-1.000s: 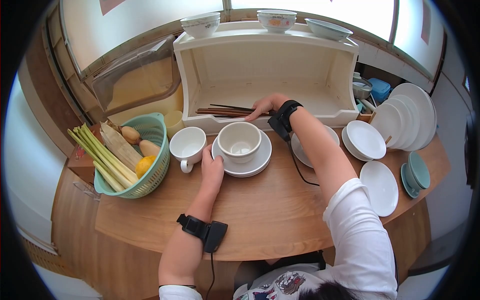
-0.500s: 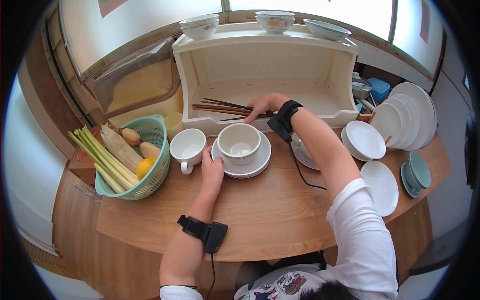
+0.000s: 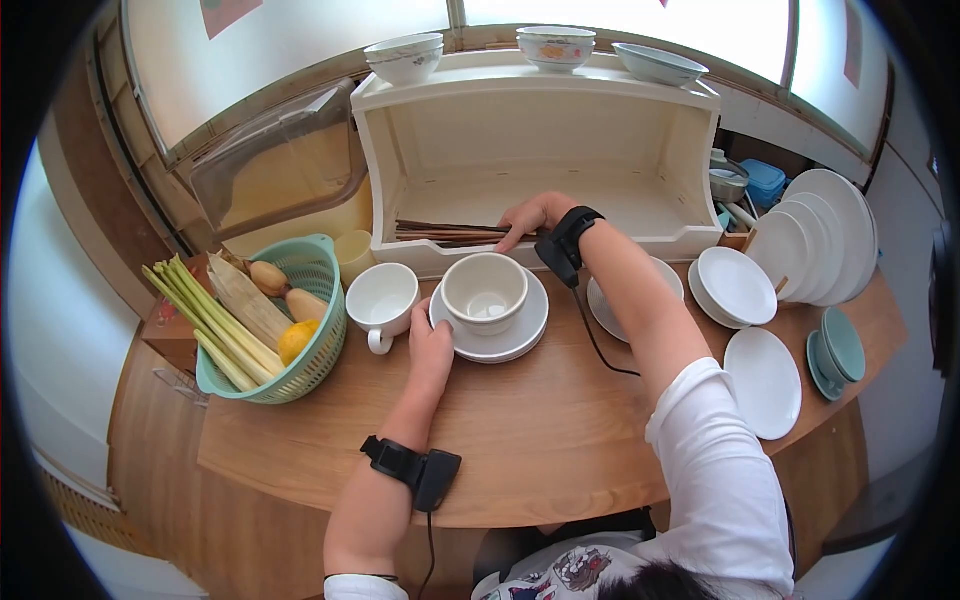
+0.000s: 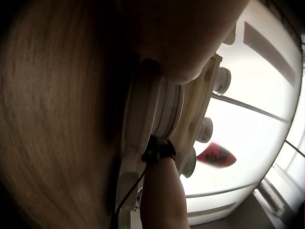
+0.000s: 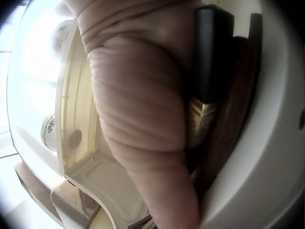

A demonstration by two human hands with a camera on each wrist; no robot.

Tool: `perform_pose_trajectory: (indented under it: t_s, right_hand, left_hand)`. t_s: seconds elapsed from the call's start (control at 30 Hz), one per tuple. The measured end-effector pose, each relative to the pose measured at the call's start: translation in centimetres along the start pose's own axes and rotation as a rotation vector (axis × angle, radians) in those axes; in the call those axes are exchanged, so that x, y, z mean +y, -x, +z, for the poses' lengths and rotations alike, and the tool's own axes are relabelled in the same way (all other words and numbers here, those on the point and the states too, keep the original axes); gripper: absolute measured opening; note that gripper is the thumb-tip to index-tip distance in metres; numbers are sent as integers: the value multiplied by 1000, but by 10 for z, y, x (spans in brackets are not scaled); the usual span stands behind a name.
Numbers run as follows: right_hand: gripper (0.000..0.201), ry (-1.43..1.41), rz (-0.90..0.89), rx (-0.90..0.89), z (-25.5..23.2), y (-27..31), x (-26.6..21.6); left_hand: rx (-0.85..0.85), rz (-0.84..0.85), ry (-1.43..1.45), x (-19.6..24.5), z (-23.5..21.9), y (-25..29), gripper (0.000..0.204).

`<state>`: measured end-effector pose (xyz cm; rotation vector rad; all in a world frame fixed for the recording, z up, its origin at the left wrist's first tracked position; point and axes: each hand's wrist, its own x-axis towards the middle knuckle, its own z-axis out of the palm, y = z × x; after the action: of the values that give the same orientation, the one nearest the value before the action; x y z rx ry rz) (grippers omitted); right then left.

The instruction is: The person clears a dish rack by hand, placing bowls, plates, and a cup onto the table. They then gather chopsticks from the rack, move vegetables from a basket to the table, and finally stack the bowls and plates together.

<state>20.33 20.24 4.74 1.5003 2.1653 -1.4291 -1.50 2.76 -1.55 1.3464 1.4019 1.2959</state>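
My right hand (image 3: 533, 217) reaches inside the front lip of a cream bin (image 3: 545, 262) and holds the ends of several dark chopsticks (image 3: 440, 233). The chopsticks lie sideways along the lip, to the left of the hand. In the right wrist view, a black chopstick end (image 5: 212, 52) with a gold band sits beside the palm. My left hand (image 3: 431, 348) grips the left edge of two stacked white plates (image 3: 535, 325), its thumb on the rim. On the plates stands a deep white bowl (image 3: 484, 290). The left fingertips are partly hidden between the plates and a white mug (image 3: 383, 297).
A green basket (image 3: 328, 345) of vegetables stands on the left of the wooden table (image 3: 560, 440). White dishes (image 3: 736, 285) and an oval plate (image 3: 762, 383) lie on the right, near upright plates (image 3: 845, 235) and green cups (image 3: 842, 345). Patterned bowls (image 3: 556, 48) line the bin's top.
The chopsticks fanned out and tilted half a second ago; now they lie closer together along the bin's lip. My left hand keeps its place at the plates.
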Motion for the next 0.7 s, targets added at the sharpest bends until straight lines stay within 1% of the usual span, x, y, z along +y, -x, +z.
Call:
perform_pose_trajectory:
  t_s: [0.03,0.1,0.13,0.2,0.23,0.3,0.33,0.4,0.43,0.5,0.63,0.7]
  right_hand:
    - [87,-1,-2,-1,-1,-3,1]
    - [59,-4,-47,118,2,-4,-2]
    - [59,-3,-48,119,2,0,-6]
    - [58,48,24,104,1,6,-14]
    - [58,49,22,106,1,7,-14]
    - [56,-58,38,100,3,5,-10]
    - [56,-61,36,99,1,1,-7]
    - [88,-71,72,-65,-3,-3,-7]
    - [88,-73,72,-65,-2,-1,-7]
    - [51,-29,24,116,1,0,-7]
    - [50,-20,25,103,3,5,-14]
    - [54,47,26,93,3,14,-21]
  left_hand:
    - [-3,-3,9,0,0,0,45]
    - [-10,9,18,0,-1,0,45]
    - [-19,21,31,0,0,0,45]
    - [-22,20,31,0,-1,0,44]
    - [-25,18,32,0,-1,-1,42]
    - [-18,22,30,-2,-1,-2,42]
    - [-15,23,28,-3,-1,-2,42]
    - [-17,20,30,-4,-1,-2,42]
    - [-17,19,36,-5,0,-2,42]
    - [-16,16,41,-2,0,-1,42]
    - [-15,17,19,-5,0,-3,42]
    - [-13,19,13,-4,-1,-2,42]
